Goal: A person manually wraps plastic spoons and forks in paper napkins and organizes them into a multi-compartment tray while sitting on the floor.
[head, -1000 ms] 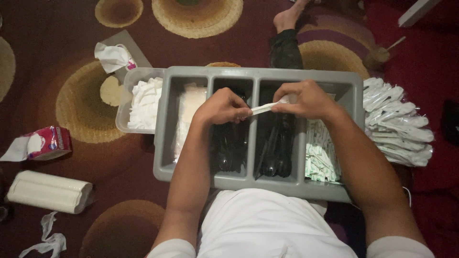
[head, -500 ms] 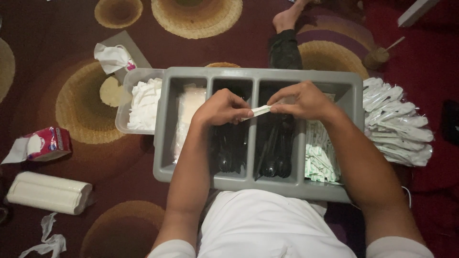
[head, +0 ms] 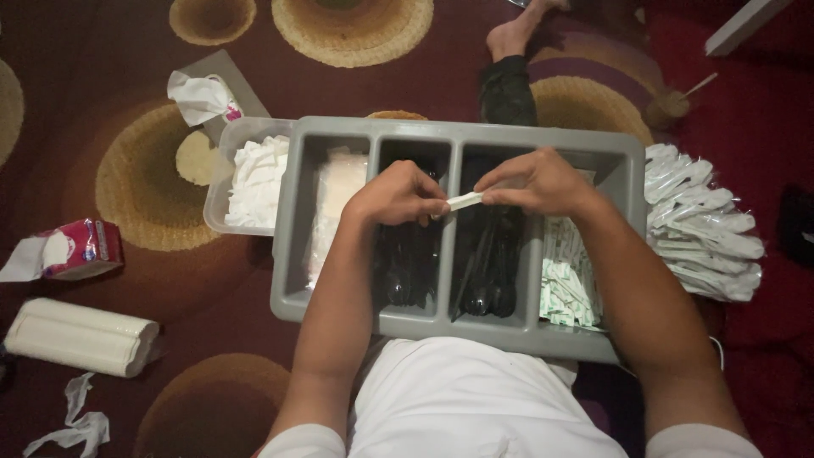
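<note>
I have both hands pinched on a small white packet (head: 465, 201), left hand (head: 398, 197) at one end, right hand (head: 534, 180) at the other, so it stays taut. Its long axis runs left-right, above the grey divided tray (head: 339, 127) over the black cutlery (head: 487, 263) compartments.

Single head-worn view, looking straight down, close over grey tray (head: 629, 153) and lap
</note>
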